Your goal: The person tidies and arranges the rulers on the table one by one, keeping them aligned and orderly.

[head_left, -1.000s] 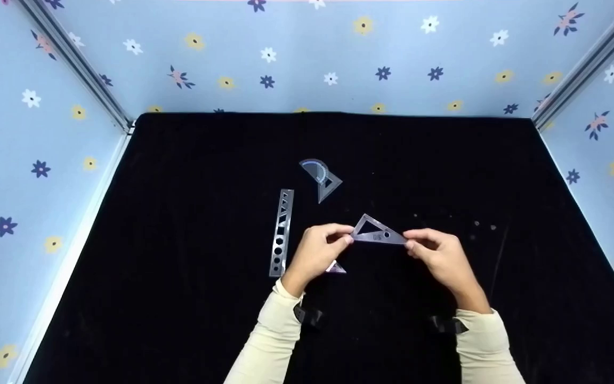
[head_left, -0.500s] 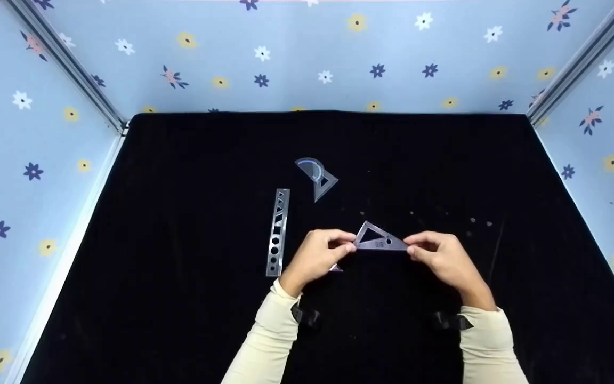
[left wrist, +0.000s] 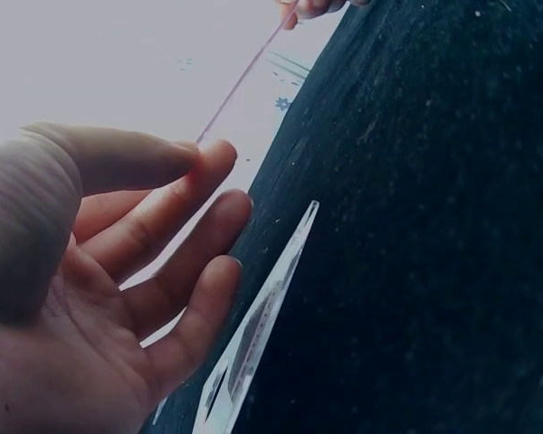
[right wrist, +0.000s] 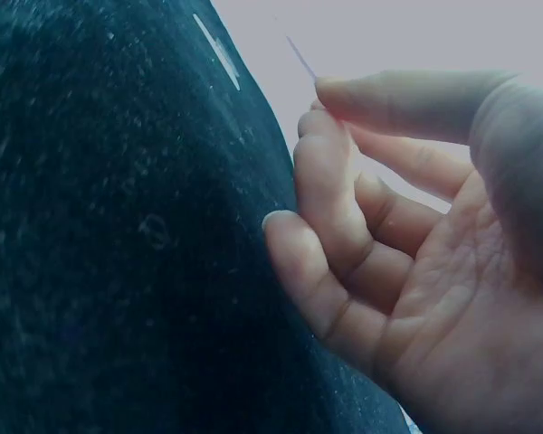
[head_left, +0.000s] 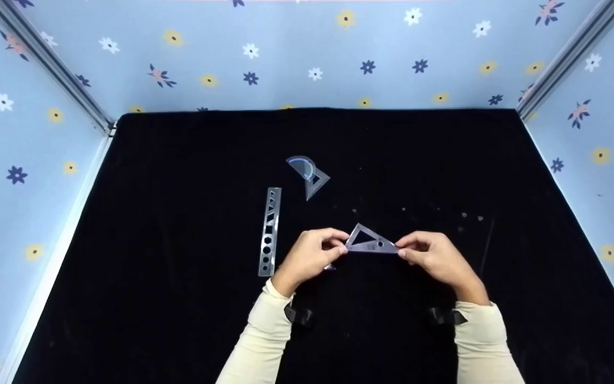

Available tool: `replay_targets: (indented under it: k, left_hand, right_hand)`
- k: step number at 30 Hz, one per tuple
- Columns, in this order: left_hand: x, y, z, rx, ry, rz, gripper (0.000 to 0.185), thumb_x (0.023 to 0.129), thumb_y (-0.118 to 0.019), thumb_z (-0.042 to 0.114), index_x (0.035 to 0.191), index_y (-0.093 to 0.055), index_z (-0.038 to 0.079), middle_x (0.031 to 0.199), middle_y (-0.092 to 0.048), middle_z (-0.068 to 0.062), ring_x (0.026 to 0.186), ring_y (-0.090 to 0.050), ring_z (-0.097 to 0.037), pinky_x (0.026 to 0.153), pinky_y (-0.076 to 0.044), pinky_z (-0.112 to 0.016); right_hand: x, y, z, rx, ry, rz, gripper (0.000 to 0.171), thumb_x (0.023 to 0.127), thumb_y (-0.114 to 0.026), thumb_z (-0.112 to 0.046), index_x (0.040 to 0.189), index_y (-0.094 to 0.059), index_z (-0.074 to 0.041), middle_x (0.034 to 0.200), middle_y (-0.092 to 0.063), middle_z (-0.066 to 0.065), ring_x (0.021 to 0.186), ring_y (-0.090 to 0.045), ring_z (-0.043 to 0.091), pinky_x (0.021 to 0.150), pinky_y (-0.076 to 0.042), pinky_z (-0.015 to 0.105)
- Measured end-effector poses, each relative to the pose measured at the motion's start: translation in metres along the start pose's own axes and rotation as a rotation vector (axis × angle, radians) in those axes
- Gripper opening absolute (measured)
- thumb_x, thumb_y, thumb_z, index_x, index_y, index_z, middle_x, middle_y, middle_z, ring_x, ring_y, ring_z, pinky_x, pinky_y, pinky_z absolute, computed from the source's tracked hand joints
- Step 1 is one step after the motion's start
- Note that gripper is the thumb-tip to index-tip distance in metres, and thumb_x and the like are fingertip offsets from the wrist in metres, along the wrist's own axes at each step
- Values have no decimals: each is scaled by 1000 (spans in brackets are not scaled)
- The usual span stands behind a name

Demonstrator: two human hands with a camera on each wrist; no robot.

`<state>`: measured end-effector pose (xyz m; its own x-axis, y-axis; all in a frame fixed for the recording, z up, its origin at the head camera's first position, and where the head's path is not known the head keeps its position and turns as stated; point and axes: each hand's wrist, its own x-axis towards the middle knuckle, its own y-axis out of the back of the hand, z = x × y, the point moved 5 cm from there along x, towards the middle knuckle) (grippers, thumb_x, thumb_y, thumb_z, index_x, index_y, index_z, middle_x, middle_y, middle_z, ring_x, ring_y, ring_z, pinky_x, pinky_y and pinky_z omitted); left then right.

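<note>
Both hands hold a clear set square (head_left: pixel 372 247) by its two ends in the head view. My left hand (head_left: pixel 312 256) pinches its left corner between thumb and index finger. At the pointed right end, my right hand (head_left: pixel 435 258) pinches it the same way. Seen edge-on in the left wrist view, the set square (left wrist: pixel 244 77) is a thin pinkish line raised over the black cloth. A second clear piece (left wrist: pixel 262 312) with cut-outs lies below my left hand; in the head view that hand mostly hides it.
A clear stencil ruler (head_left: pixel 269 232) lies left of my left hand. Farther back, a protractor (head_left: pixel 301 166) overlaps another set square (head_left: pixel 318 182). Black cloth (head_left: pixel 179 186) covers the table, with flowered panels (head_left: pixel 307 53) around it. Small specks (head_left: pixel 472 217) dot the cloth at right.
The held set square has come slightly nearer the body with both hands. The whole head view has shifted, so things on the cloth appear farther left. Both grips stay the same.
</note>
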<state>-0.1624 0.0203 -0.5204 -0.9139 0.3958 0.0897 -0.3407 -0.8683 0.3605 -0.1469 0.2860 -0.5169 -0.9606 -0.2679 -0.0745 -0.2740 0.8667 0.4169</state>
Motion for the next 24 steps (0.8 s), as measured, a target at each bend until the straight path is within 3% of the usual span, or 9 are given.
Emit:
replay_targets:
  k: [8, 13, 18, 21, 24]
  left_hand:
    - [-2, 0, 1, 69, 7, -30, 22, 89, -73, 11, 110, -76, 10, 89, -74, 6, 82, -66, -6, 83, -53, -27]
    - [-2, -3, 3, 104, -25, -33, 20, 88, -73, 11, 107, -76, 9, 88, -74, 5, 82, -65, -5, 82, -52, -27]
    - [-3, -2, 6, 224, -77, -12, 17, 88, -70, 10, 103, -77, 11, 88, -73, 6, 83, -65, -9, 81, -53, -29]
    - [-4, -3, 8, 294, -69, -9, 17, 88, -71, 14, 103, -78, 14, 89, -73, 9, 86, -65, -9, 83, -52, -30]
    - [-6, -3, 7, 296, -48, -14, 16, 88, -72, 15, 103, -77, 16, 90, -74, 8, 87, -65, -8, 83, -52, -30]
  right_hand:
    - [-1, 0, 1, -47, 0, -15, 13, 87, -77, -10, 100, -77, -12, 80, -70, 4, 67, -64, 19, 60, -54, 29]
    - [-4, 2, 1, -77, -2, -44, 15, 91, -69, -5, 104, -75, -7, 83, -70, 6, 73, -65, 18, 65, -55, 29]
    - [-5, 2, -2, -92, -5, -66, 13, 91, -68, -4, 103, -74, -4, 85, -70, 6, 74, -66, 18, 66, -56, 29]
    - [-5, 3, -2, -105, -12, -65, 11, 90, -70, -5, 100, -74, -6, 85, -71, 5, 74, -66, 18, 65, -56, 29]
    - [-5, 1, 0, -106, -15, -76, 10, 90, -71, -6, 100, -74, -6, 85, -71, 5, 74, -67, 19, 65, -57, 30]
